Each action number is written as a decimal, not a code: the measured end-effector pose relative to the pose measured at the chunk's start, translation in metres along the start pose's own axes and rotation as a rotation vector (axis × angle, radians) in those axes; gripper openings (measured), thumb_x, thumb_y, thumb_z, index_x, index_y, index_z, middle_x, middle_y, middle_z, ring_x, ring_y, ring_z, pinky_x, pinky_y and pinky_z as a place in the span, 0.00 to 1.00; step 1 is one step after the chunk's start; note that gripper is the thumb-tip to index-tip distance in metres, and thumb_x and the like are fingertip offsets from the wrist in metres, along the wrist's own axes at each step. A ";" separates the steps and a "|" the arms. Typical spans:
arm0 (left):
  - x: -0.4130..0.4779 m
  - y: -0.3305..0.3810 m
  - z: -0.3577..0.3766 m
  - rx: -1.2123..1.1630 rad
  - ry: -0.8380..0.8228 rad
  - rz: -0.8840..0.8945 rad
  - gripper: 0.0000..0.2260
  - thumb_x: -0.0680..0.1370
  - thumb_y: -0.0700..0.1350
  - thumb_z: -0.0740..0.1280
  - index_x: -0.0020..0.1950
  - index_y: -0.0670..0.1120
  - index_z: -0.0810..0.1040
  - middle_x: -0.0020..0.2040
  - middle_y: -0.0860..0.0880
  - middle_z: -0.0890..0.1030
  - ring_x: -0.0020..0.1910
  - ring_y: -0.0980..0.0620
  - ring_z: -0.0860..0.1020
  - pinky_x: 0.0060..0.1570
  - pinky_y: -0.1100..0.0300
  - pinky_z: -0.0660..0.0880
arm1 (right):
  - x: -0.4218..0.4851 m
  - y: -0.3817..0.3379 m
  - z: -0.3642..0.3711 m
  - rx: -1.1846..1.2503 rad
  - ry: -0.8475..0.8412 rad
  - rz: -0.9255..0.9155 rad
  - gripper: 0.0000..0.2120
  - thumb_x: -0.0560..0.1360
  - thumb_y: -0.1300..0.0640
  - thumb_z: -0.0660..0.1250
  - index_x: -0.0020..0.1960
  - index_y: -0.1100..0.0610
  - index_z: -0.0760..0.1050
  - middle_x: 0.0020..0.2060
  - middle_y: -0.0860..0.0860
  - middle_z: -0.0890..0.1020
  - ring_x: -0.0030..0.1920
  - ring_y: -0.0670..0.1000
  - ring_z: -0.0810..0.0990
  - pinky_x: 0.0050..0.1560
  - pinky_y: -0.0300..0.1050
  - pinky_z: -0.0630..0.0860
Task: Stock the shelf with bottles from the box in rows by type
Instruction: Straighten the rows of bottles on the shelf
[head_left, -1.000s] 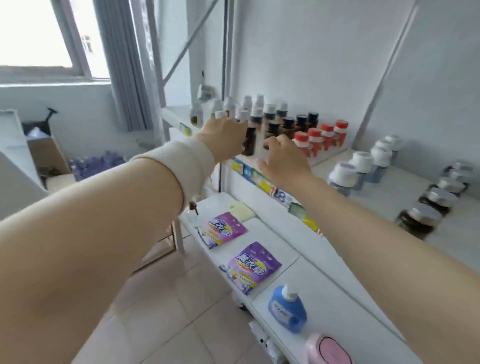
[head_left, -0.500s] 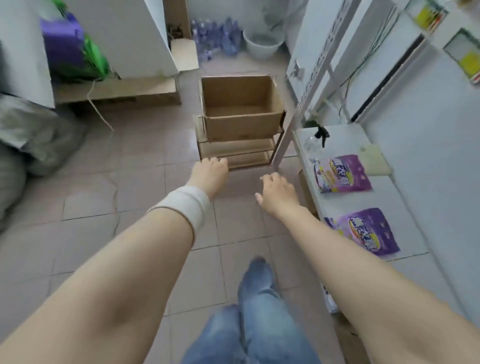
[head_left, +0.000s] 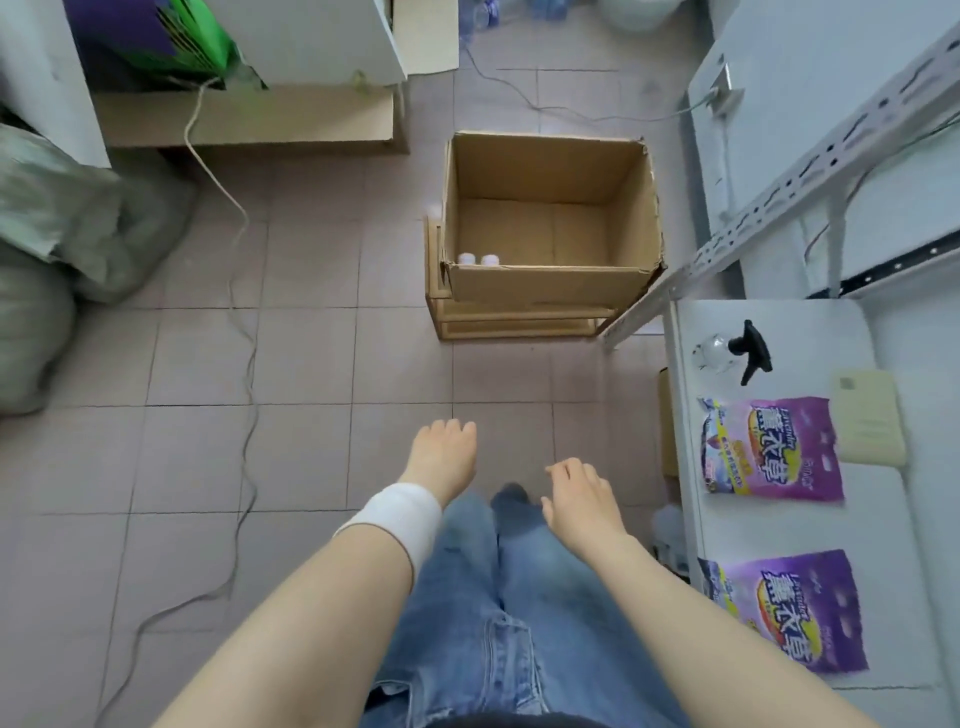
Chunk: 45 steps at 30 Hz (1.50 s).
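On the tiled floor ahead, just left of the shelf's slotted upright (head_left: 810, 171), stands the open cardboard box (head_left: 550, 283) on a low wooden stand. From my remote view, only two white-capped bottles (head_left: 478, 259) show inside, tucked against the near-left corner; the rest of the box bottom lies bare. I judge the task to be near its end: the box is almost emptied, and these last bottles remain to be fetched and set in their row. The stocked rows themselves are out of view. My left hand (head_left: 441, 457), its wrist wrapped in a white band, and my right hand (head_left: 582, 499) both hang above the floor, well short of the box, fingers loosely spread and holding nothing. On the lower shelf board (head_left: 685, 332) at right lie a clear spray bottle (head_left: 727, 351), two purple detergent pouches (head_left: 769, 447) and a pale yellow pad (head_left: 867, 415), none of them part of the present step.
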<state>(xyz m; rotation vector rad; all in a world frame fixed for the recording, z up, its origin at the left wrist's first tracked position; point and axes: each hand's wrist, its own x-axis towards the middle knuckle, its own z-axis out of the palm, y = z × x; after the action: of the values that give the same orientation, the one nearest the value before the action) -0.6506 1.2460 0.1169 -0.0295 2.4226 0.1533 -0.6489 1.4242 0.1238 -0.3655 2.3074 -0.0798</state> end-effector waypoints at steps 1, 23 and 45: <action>0.014 -0.003 -0.011 -0.004 0.008 0.002 0.10 0.78 0.40 0.58 0.59 0.42 0.70 0.58 0.43 0.76 0.56 0.43 0.74 0.49 0.55 0.68 | 0.015 0.000 -0.011 -0.003 -0.007 0.003 0.20 0.79 0.53 0.56 0.69 0.58 0.63 0.65 0.55 0.69 0.65 0.56 0.67 0.65 0.48 0.64; 0.415 -0.087 -0.136 0.155 -0.173 0.114 0.15 0.78 0.41 0.60 0.64 0.41 0.67 0.62 0.42 0.74 0.60 0.42 0.72 0.55 0.55 0.69 | 0.427 -0.008 -0.151 0.433 -0.212 0.164 0.26 0.77 0.50 0.63 0.70 0.60 0.62 0.66 0.57 0.70 0.67 0.56 0.68 0.66 0.46 0.65; 0.498 -0.087 -0.066 -0.427 -0.312 -0.396 0.22 0.77 0.46 0.66 0.68 0.40 0.66 0.66 0.41 0.64 0.68 0.43 0.64 0.65 0.52 0.66 | 0.519 0.066 -0.103 0.804 -0.218 0.471 0.23 0.71 0.52 0.71 0.62 0.60 0.70 0.60 0.58 0.74 0.59 0.57 0.74 0.56 0.46 0.71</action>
<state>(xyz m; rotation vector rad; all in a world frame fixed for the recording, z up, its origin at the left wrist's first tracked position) -1.0646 1.1622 -0.1687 -0.6258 1.9888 0.4530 -1.0770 1.3332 -0.1806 0.5462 1.8957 -0.6647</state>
